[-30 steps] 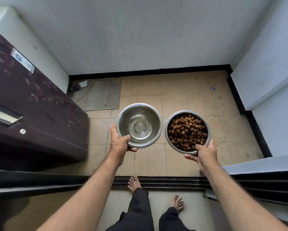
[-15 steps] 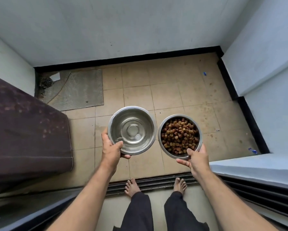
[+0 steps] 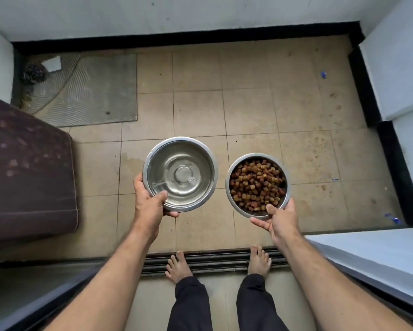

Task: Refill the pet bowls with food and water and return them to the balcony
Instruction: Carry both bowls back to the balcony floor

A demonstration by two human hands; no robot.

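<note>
Left hand (image 3: 150, 206) fingers clasp steel water bowl (image 3: 180, 173); right hand (image 3: 280, 219) fingers clasp brown-kibble-filled bowl (image 3: 258, 185).

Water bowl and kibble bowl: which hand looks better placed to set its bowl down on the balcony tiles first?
Probably the right hand: its kibble bowl hangs over open tiles. The left hand holds the water bowl closer to the maroon cabinet.

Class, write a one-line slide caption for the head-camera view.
At the balcony threshold, left hand holds the water bowl, right hand the kibble bowl.
</note>
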